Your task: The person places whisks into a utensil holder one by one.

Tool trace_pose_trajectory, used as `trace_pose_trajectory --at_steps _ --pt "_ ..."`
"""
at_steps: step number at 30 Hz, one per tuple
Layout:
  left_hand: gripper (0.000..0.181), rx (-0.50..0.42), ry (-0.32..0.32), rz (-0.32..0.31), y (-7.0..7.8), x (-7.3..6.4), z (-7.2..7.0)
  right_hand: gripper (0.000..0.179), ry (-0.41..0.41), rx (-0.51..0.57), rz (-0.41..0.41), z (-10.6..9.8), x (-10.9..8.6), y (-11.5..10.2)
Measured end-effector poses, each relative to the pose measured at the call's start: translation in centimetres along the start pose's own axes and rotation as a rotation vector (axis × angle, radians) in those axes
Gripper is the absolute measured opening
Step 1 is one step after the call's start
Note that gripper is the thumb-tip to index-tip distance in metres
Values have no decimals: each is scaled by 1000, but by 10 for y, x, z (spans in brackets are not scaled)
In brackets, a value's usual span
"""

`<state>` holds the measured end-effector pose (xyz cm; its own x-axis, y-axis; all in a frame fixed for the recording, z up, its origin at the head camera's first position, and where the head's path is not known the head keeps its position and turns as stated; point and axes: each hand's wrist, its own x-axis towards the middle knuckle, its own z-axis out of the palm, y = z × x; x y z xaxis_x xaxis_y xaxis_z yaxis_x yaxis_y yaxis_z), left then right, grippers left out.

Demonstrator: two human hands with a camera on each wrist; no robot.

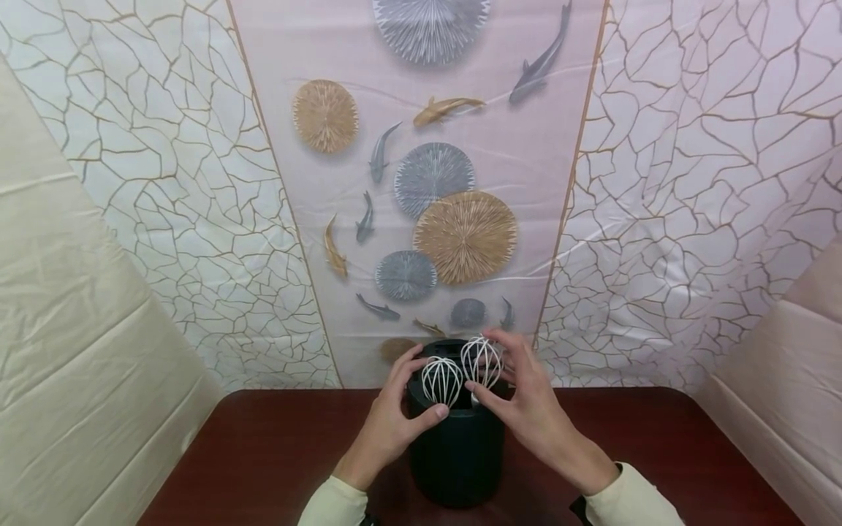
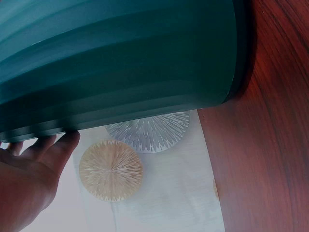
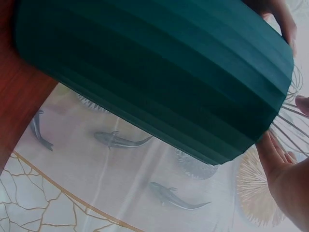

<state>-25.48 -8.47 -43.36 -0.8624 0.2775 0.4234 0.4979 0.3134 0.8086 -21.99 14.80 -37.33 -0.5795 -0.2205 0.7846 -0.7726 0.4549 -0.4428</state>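
Observation:
A dark green ribbed utensil holder (image 1: 455, 464) stands upright on the table, its side filling much of both wrist views. Two whisks with white wire heads rise from its top: the left whisk (image 1: 442, 381) and the right whisk (image 1: 482, 363). My left hand (image 1: 392, 418) grips the holder's upper left, thumb by the front rim and fingers against the side, as the left wrist view shows. With thumb and fingers on either side of its wires, my right hand (image 1: 536, 405) holds the right whisk. Both whisk handles are hidden inside the holder.
The dark red wooden table (image 1: 263, 453) extends on both sides of the holder. Behind it hangs a patterned cloth (image 1: 355, 307) with fish and round motifs. Pale fabric panels (image 1: 85, 351) flank the table.

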Motion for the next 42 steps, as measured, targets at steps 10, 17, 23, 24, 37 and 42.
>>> trace_pose_trajectory --at_steps 10,17,23,24,37,42 --pt "62 -10 -1 11 -1 1 1 71 -50 -116 5 0 -6 9" --pt "62 17 11 -4 -1 -1 0 68 -59 -150 -39 1 -6 9" --pt "62 25 14 -8 0 -2 0 71 -41 -167 -64 4 -8 9" --pt "62 24 13 -8 1 -2 0 71 -40 -166 -59 3 -8 9" --pt "61 10 13 -9 3 -2 0 68 -24 -153 -32 2 -10 9" --pt "62 10 10 -10 -1 -1 3 67 -47 -157 -16 1 -11 10"
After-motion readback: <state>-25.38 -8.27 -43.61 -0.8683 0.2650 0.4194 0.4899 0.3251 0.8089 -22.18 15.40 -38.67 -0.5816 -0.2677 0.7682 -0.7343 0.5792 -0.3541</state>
